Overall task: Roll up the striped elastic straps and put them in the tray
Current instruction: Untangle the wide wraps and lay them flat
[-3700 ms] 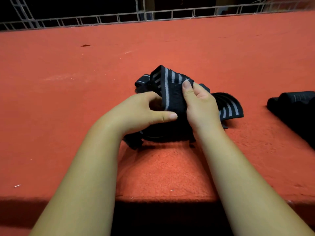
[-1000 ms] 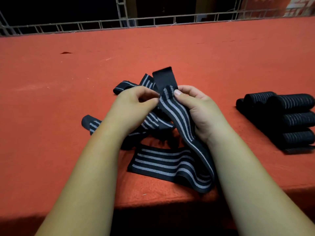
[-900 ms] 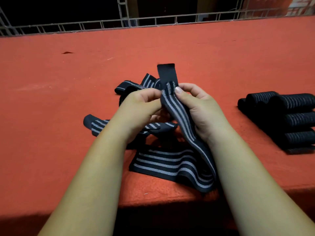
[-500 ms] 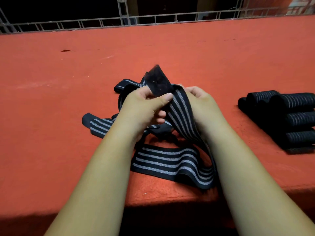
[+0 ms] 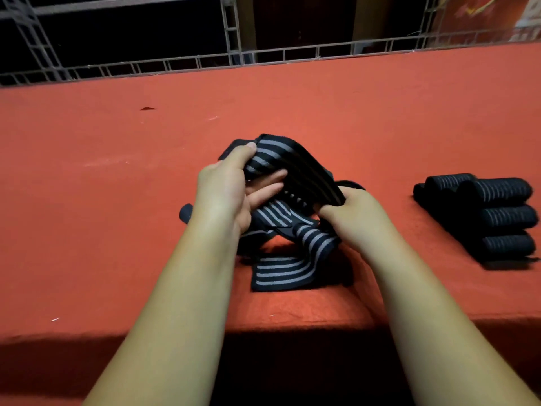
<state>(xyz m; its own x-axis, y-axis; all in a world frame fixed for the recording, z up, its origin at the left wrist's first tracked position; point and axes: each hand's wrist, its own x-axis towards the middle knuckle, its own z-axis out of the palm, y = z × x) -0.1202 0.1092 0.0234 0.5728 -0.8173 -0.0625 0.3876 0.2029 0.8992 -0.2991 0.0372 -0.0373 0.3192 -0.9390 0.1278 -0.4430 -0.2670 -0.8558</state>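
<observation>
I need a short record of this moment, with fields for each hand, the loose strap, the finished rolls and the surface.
left hand: grips the upper end of the striped strap, thumb on top
right hand: grips the same strap lower down
strap state: unrolled; the rest lies folded in front of the hands
rolled straps: stacked at the right, apart from both hands
surface: red cloth

Left hand, right hand, each mid-grip
</observation>
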